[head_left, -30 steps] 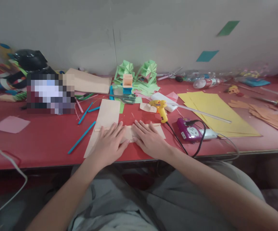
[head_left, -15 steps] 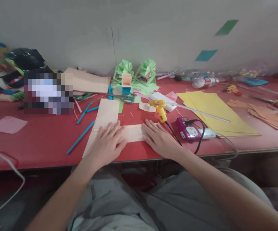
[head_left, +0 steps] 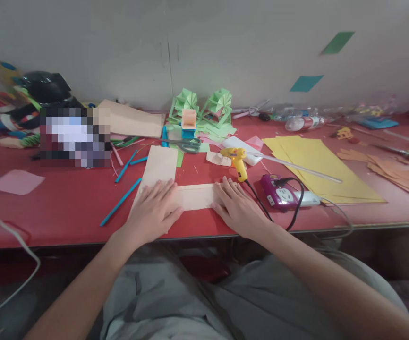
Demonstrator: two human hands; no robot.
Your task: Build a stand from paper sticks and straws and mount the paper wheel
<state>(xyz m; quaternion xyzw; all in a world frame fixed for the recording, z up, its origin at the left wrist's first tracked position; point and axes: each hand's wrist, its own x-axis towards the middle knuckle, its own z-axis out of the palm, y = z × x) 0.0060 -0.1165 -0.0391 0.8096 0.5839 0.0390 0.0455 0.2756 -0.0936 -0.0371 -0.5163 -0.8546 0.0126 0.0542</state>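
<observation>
A folded strip of cream paper (head_left: 196, 197) lies crosswise near the table's front edge. Flat on its left end rests my left hand (head_left: 157, 208), fingers stretched out. My right hand (head_left: 236, 203) presses on the strip's right end, also with its fingers extended. Under the left hand and running away from me is a second cream sheet (head_left: 161, 163). A yellow glue gun (head_left: 239, 164), with a clear glue stick in its back, lies just beyond my right hand. Thin blue paper sticks (head_left: 121, 202) lie to the left of my left hand.
A purple power socket (head_left: 280, 191) with a black cord sits right of my right hand. Yellow sheets (head_left: 327, 165) lie farther right. Scissors (head_left: 186, 145), a small blue box (head_left: 188, 123) and green folded paper shapes (head_left: 220, 106) stand toward the wall.
Both hands have spread slightly apart along the strip, exposing more of its middle. The whole view has shifted a little.
</observation>
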